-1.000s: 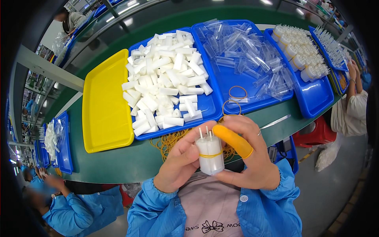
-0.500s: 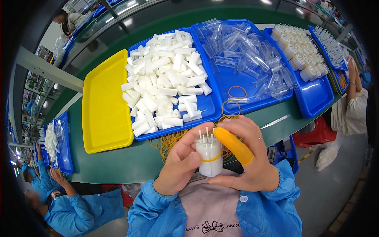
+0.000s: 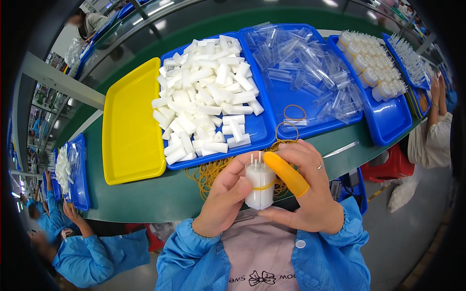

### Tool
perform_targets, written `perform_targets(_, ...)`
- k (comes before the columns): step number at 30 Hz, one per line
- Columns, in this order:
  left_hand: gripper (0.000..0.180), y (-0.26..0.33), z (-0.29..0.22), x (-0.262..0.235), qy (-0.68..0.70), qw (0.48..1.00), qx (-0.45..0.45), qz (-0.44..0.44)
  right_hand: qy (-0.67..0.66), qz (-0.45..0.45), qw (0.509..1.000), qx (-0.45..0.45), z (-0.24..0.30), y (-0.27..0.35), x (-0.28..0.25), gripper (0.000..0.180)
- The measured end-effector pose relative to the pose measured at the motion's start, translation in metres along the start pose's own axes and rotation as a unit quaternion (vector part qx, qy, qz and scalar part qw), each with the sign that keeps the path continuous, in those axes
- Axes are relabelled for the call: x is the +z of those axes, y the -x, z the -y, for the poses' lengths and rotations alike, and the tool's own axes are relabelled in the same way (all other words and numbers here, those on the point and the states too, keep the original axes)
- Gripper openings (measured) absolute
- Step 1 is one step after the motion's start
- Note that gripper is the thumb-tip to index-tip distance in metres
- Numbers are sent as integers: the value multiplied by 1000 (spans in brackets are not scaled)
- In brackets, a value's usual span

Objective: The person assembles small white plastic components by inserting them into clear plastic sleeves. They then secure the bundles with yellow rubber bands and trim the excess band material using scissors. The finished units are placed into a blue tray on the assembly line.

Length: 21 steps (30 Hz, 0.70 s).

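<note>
Between my two hands stands a bundle of white cylinders in clear sleeves (image 3: 260, 193), bound round its middle with a yellow rubber band (image 3: 262, 186). Several thin white pins rise from its top. My left hand (image 3: 224, 190) grips the bundle's left side with thumb and fingers. From the right, my right hand (image 3: 310, 194) holds it, a yellow finger cot (image 3: 287, 173) on the index finger touching near the top and the thumb near the base. A heap of yellow rubber bands (image 3: 208, 177) lies on the green table just behind my hands.
Beyond are a yellow tray (image 3: 130, 121), a blue tray of white foam-like pieces (image 3: 208, 97) and a blue tray of clear plastic sleeves (image 3: 301, 68). Finished-looking bundles (image 3: 371, 68) fill part of another blue tray at right. A red stool (image 3: 391, 167) and co-workers sit at the sides.
The view has shifted slightly, so the trays appear a little to the right. Both hands keep hold of the bundle, with barely any change of grip.
</note>
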<state>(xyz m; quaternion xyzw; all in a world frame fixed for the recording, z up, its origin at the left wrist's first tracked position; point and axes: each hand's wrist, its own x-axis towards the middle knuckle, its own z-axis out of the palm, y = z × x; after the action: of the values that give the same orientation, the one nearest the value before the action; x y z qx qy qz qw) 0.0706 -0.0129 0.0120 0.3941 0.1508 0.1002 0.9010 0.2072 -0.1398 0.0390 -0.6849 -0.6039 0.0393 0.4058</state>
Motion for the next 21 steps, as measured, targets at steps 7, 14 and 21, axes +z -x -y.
perform_targets(7, 55, -4, 8, 2, 27, 1000, -4, -14, 47, -4, 999, -9, 1, 0, 5, 65)
perform_targets(14, 55, -3, 15, 0, 44, 999, 8, -18, -12, -14, 1000, -4, -3, 1, 9, 64)
perform_targets(21, 63, -2, 8, -2, 107, 994, -28, -18, -35, -55, 998, 24, 1, 0, 11, 65)
